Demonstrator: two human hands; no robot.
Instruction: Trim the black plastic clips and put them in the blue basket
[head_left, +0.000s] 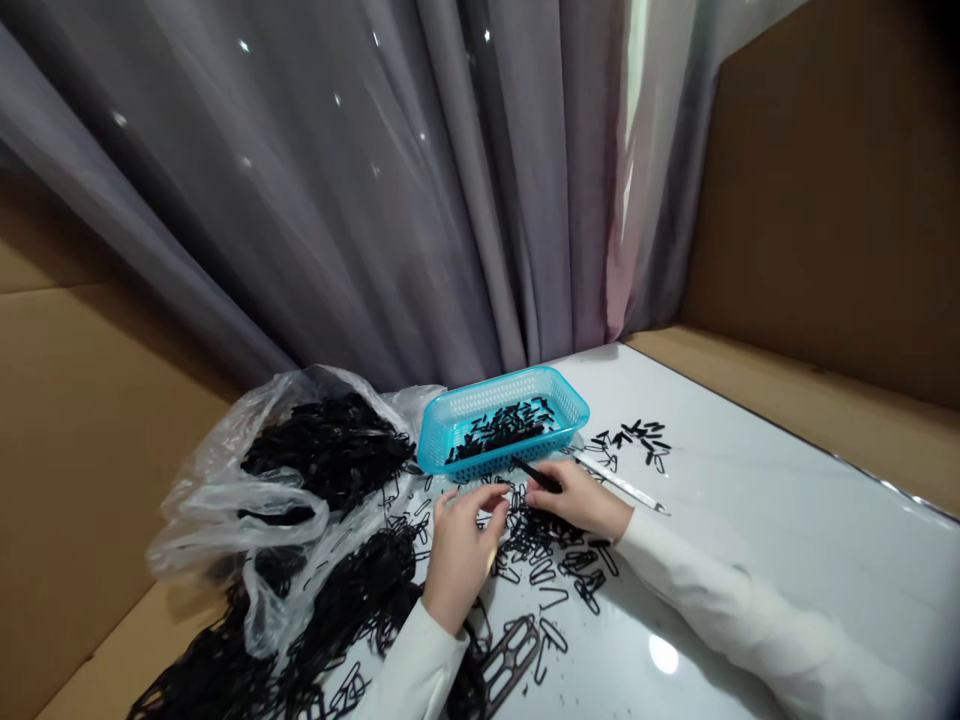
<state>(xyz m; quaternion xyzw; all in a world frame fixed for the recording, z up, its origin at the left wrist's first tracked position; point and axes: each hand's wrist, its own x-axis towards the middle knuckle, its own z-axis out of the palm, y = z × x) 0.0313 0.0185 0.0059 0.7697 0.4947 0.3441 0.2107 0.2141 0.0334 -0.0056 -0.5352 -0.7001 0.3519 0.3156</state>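
While clips (536, 540) litter bench middle, right grip (577, 497) pinches black piece (536, 475) beside basket (442, 445), set handy; left grip (461, 545) unclear.

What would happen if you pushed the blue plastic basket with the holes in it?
The blue plastic basket would probably slide easily, since the glossy white table looks smooth. It seems light: thin mesh walls and only a shallow layer of small black plastic pieces inside. It is low and wide, so it likely would not tip.
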